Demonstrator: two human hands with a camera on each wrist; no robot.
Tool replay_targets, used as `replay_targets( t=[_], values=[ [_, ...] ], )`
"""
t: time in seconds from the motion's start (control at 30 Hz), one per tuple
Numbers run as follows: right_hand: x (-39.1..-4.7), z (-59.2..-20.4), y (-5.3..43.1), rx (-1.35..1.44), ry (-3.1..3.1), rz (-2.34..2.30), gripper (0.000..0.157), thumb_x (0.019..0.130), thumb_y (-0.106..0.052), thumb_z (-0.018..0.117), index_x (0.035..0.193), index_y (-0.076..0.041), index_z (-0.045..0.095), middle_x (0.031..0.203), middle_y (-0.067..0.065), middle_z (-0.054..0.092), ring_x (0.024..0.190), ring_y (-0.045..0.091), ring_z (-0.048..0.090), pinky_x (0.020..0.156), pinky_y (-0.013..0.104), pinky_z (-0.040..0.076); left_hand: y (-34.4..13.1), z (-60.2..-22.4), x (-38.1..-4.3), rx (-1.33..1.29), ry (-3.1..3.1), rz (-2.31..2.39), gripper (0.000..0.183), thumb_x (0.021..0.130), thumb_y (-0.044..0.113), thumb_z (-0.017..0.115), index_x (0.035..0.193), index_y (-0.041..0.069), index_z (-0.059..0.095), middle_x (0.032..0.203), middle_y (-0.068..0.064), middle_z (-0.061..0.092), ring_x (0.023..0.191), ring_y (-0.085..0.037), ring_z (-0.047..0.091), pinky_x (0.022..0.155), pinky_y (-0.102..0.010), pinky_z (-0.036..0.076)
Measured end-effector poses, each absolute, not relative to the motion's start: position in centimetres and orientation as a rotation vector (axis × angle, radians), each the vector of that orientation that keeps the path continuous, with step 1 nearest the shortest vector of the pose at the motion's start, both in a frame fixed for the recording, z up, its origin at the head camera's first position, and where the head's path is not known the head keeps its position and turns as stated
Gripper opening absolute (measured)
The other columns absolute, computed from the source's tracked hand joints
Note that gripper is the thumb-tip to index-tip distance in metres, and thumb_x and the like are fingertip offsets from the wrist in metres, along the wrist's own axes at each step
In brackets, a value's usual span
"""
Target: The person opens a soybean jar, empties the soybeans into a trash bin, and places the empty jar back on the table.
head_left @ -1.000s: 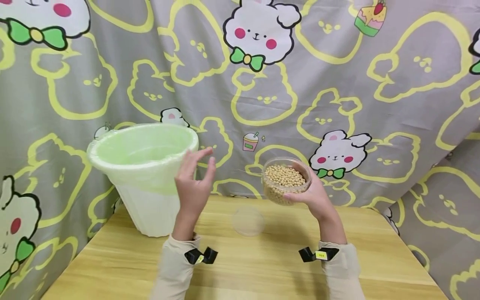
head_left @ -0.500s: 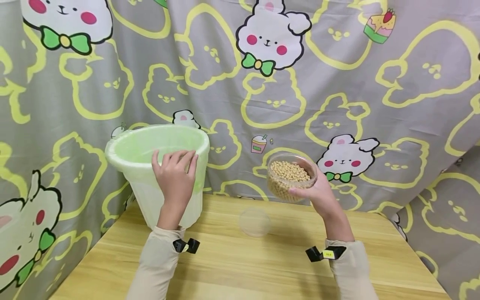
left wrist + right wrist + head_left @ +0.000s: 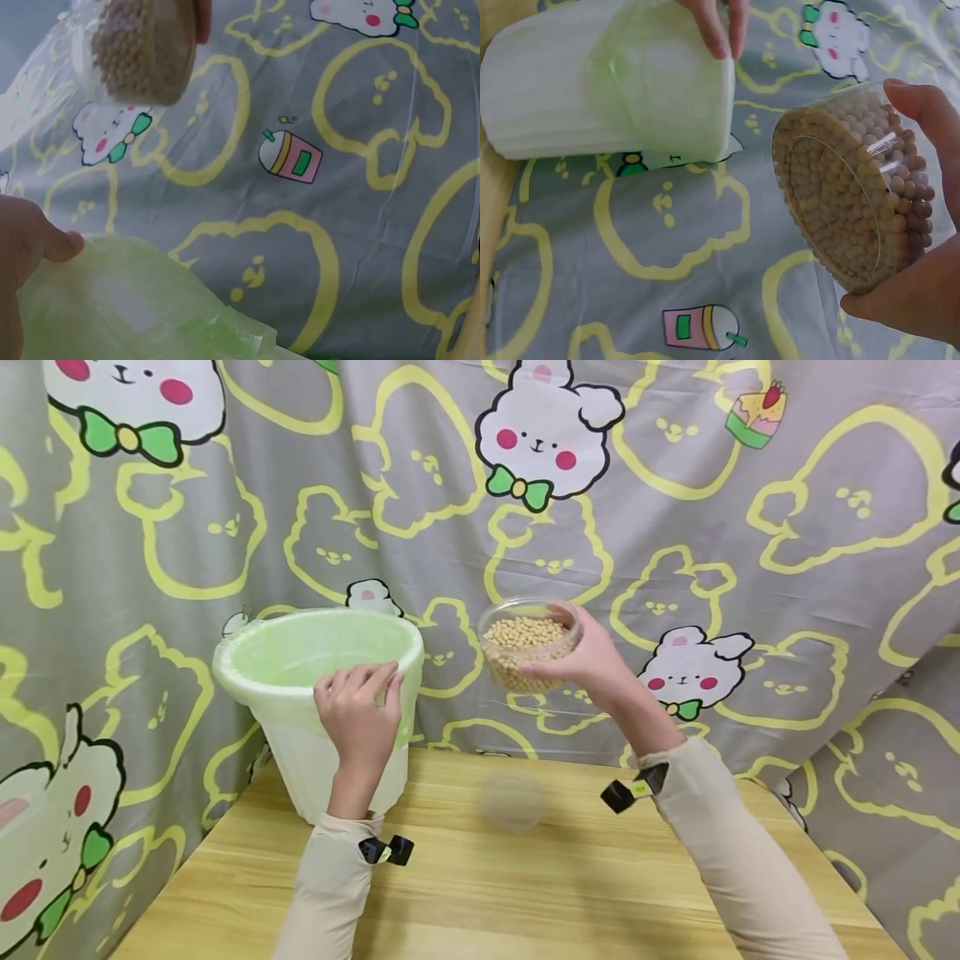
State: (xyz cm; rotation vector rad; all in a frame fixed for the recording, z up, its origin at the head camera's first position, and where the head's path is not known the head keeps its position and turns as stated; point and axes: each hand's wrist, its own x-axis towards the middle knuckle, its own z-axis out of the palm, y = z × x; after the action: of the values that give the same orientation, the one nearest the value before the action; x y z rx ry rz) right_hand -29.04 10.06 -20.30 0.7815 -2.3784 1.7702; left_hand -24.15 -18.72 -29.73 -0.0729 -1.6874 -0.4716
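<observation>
A white trash bin [image 3: 288, 743] lined with a thin pale green plastic bag [image 3: 281, 652] stands at the table's left. My left hand [image 3: 360, 718] holds its near right rim, fingers bent over the edge; the left wrist view has the thumb [image 3: 64, 244] against the bag. In the air to the right, my right hand [image 3: 596, 660] grips a clear round plastic tub [image 3: 840, 202] around its side. Yellowish dried beans [image 3: 525, 633], like soybeans, fill much of the uncovered tub. It tilts slightly toward the bin.
A clear round lid [image 3: 512, 802] lies flat on the wooden table [image 3: 465, 885], right of the bin. A grey curtain [image 3: 450, 552] with cartoon prints hangs close behind and along both sides. Black cameras sit on both sleeves.
My left hand has gone from beside the bin onto its rim and stayed there. My right hand has lifted the tub of beans and carried it left, closer to the bin.
</observation>
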Motion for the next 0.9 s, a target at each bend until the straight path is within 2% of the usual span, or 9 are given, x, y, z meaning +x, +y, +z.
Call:
replay_targets(
  t=[0.23,0.53,0.67,0.9],
  values=[
    [-30.7,-17.8,5.8,0.803,-2.439,1.67,0.109,0.065,-0.017,0.096,0.155,-0.012,0.035,0.153,0.008,0.044,0.125,0.024,0.055,0.104,0.041,0.05,-18.6,-29.5,-24.0,-0.059,-1.676,-0.486,0.011,0.085,0.012,0.081,0.095,0.011,0.083,0.089,-0.008,0.079,0.083,-0.031,0.067,0.089,-0.051,0.04],
    [-32.7,-16.7,1.8,0.808,-2.474,1.41,0.112,0.056,-0.029,0.1,0.149,-0.009,0.042,0.132,0.009,0.056,0.115,0.021,0.057,0.102,0.038,0.05,-18.3,-29.4,-24.1,-0.048,-1.688,-0.482,0.011,0.083,0.012,0.082,0.094,0.011,0.083,0.088,-0.007,0.078,0.082,-0.03,0.067,0.089,-0.049,0.041],
    [-33.1,-16.3,0.4,0.838,-2.482,1.305,0.109,0.054,-0.029,0.1,0.144,-0.007,0.043,0.125,0.01,0.057,0.109,0.023,0.058,0.098,0.038,0.052,-18.3,-29.4,-24.0,-0.039,-1.699,-0.484,0.011,0.084,0.013,0.082,0.094,0.012,0.083,0.088,-0.006,0.079,0.082,-0.029,0.067,0.09,-0.049,0.041],
    [-33.4,-15.5,-1.7,0.899,-2.45,1.206,0.109,0.052,-0.023,0.1,0.144,-0.003,0.043,0.127,0.011,0.056,0.11,0.023,0.057,0.101,0.038,0.05,-18.5,-29.2,-24.0,-0.026,-1.701,-0.477,0.011,0.084,0.013,0.082,0.094,0.011,0.083,0.088,-0.007,0.079,0.081,-0.03,0.066,0.089,-0.049,0.041]
  ],
)
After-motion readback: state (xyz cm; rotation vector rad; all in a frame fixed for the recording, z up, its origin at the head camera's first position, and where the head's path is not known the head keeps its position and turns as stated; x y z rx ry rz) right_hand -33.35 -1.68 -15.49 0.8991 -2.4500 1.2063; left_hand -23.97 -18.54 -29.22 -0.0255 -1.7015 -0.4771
